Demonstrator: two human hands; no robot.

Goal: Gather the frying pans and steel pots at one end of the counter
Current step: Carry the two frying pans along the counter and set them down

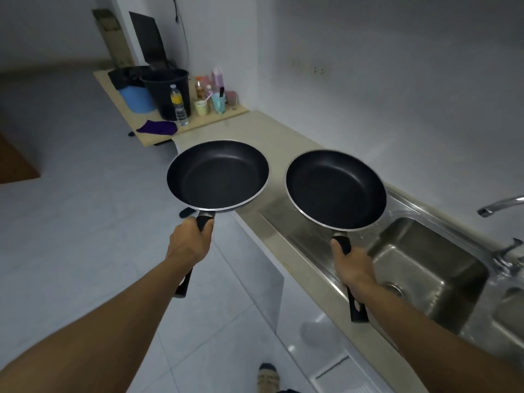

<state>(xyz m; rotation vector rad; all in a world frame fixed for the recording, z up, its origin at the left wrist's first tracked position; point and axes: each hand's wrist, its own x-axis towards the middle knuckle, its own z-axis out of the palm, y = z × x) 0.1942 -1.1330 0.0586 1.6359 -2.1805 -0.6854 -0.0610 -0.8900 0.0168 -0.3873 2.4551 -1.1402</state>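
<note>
the left hand [190, 243] is wrapped tight round the black handle of one frying pan [217, 175], the right hand [351, 265] round that of a second pan [336, 190], each held level with the handle toward the body, probably so both can be carried in one trip. the left pan hangs over the counter [255, 131] edge at about 11 o'clock from its hand, the right one above the sink's [425, 268] draining board at 12 o'clock; bare counter toward 12 o'clock looks a likely spot, and no steel pots are in view.
</note>
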